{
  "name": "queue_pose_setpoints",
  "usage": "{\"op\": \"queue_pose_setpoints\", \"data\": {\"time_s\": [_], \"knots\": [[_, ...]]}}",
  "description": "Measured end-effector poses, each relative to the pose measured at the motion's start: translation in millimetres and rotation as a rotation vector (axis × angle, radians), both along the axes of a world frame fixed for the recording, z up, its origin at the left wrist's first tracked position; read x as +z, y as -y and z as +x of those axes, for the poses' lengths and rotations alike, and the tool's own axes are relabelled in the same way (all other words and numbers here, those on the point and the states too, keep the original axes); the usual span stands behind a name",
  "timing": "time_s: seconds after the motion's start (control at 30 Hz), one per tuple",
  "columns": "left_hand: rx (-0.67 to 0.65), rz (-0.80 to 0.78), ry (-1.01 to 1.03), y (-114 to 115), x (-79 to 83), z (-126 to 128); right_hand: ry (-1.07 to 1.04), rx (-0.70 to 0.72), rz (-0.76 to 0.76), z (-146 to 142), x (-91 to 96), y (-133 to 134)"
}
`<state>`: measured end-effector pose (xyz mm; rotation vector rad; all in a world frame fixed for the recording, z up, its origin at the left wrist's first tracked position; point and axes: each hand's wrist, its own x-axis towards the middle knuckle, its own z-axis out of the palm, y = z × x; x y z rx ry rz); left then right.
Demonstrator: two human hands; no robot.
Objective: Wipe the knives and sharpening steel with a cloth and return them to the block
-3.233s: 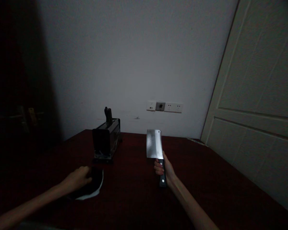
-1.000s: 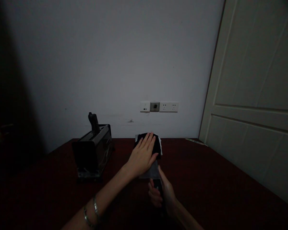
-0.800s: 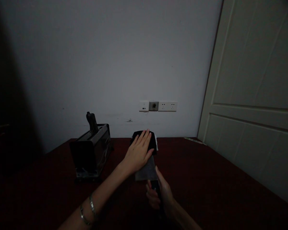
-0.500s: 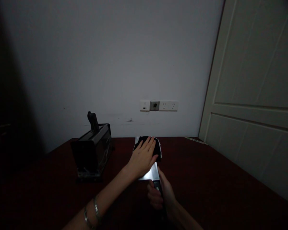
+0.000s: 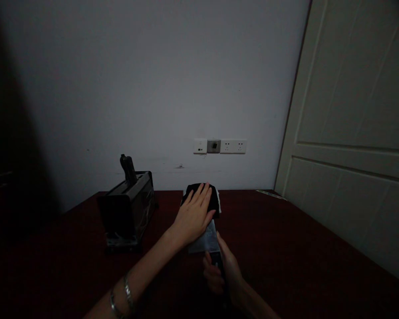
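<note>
My right hand (image 5: 222, 270) grips the dark handle of a steel cleaver (image 5: 206, 239), whose broad blade lies flat and points away from me over the dark red table (image 5: 286, 248). My left hand (image 5: 193, 215) lies flat, fingers stretched out, pressing a black cloth with a white edge (image 5: 213, 201) onto the far part of the blade. Two bracelets circle my left wrist.
A dark knife block (image 5: 128, 208) with one handle sticking up stands left of my hands near the wall. Wall sockets (image 5: 219, 146) sit above the table's back edge. A pale door (image 5: 352, 133) closes off the right side. The left is in deep shadow.
3.2 s ago the cleaver stood upright in my right hand and my left hand lay on the cloth at the left. Since 1.0 s ago, the cloth slides back and forth slightly over the flat blade.
</note>
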<state>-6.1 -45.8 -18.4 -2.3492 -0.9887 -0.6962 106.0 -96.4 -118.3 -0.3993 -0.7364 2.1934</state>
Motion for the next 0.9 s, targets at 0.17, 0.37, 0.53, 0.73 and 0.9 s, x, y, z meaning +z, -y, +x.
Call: {"op": "queue_pose_setpoints", "data": {"time_s": [0.17, 0.37, 0.53, 0.73, 0.9], "knots": [[-0.002, -0.008, -0.023, 1, -0.3, 1, -0.011, 0.019, -0.064, 1, 2.6, 1], [-0.004, -0.035, -0.052, 1, -5.3, 2, -0.016, 0.003, -0.090, 3, 1.9, 0], [-0.038, -0.045, -0.092, 8, -12.5, 8, -0.055, -0.051, -0.061, 6, 4.7, -2], [0.021, -0.057, -0.053, -3, -6.5, 1, -0.008, -0.029, -0.050, 1, 1.4, -3], [0.065, -0.074, -0.045, -8, -6.8, -3, 0.007, -0.058, -0.076, 1, 1.7, -2]]}}
